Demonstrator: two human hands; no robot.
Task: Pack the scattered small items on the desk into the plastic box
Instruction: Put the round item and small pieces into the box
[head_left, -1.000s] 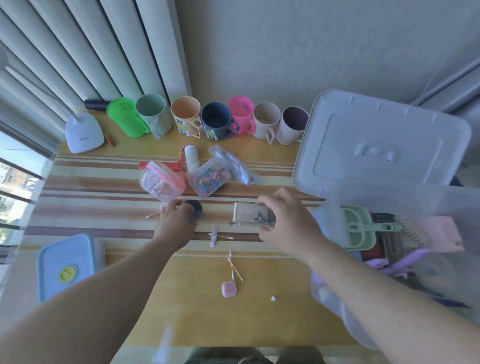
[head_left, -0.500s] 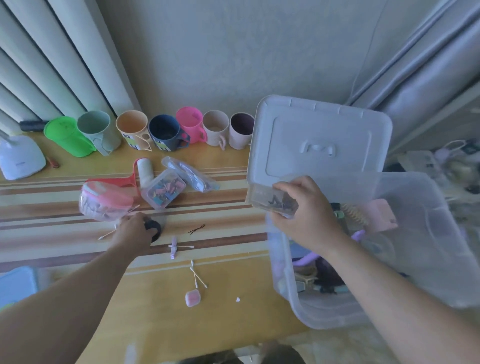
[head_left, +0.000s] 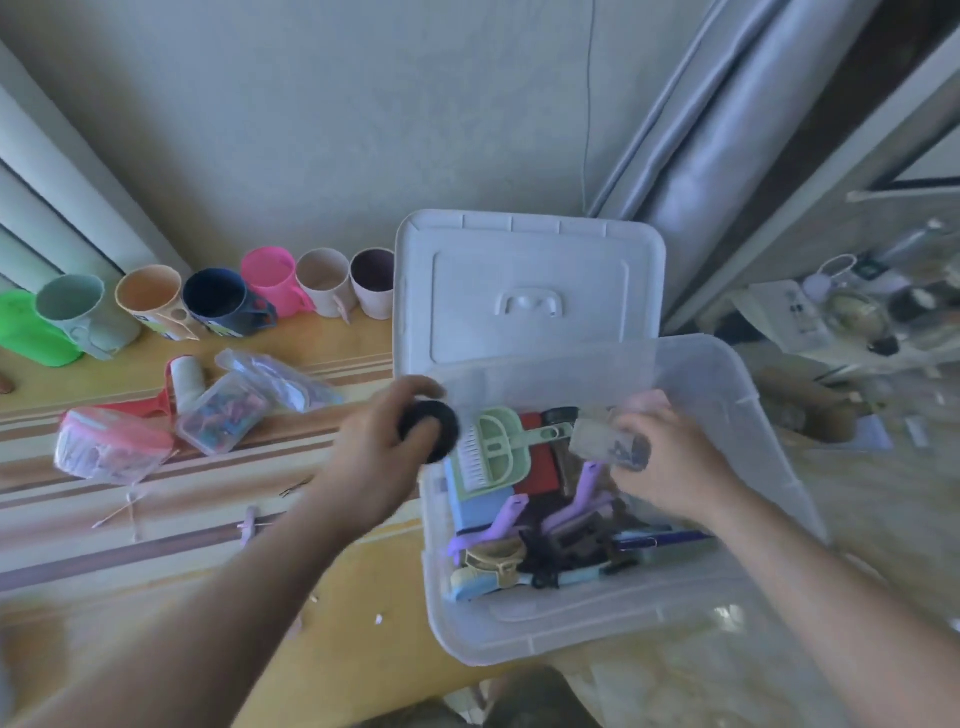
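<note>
Head view: left hand (head_left: 376, 457) pinches a black disc (head_left: 429, 431) at the box (head_left: 737, 395) left rim; right hand (head_left: 670, 462), already inside, grips a clear case (head_left: 605, 441), long axis crosswise, over the contents.

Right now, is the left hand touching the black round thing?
Touching. The head view shows the left hand with fingers curled round the black round thing at the plastic box rim.
</note>
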